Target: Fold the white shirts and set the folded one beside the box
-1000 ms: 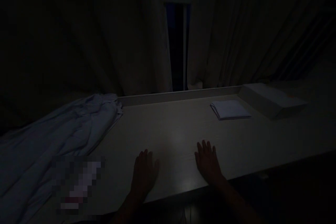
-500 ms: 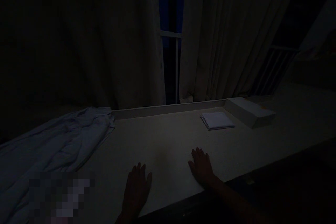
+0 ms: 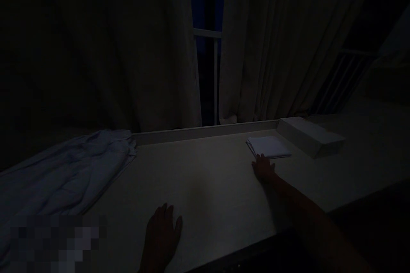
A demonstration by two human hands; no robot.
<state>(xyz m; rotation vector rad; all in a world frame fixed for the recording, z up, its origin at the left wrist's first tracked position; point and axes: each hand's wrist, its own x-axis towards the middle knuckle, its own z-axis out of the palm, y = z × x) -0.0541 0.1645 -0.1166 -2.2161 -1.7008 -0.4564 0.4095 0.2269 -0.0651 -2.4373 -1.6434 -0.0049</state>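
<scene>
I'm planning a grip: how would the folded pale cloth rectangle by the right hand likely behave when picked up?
The folded pale cloth rectangle would probably be floppy and could unfold if lifted by one layer, since its left edge shows separate layers. Lying low and flat, it would likely slide rather than tip if pushed.

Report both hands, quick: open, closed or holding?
Left hand: open, palm down, on or just above the pale flat tabletop, holding nothing.
Right hand: open, fingers at the near edge of the folded white cloth; contact unclear.
</scene>
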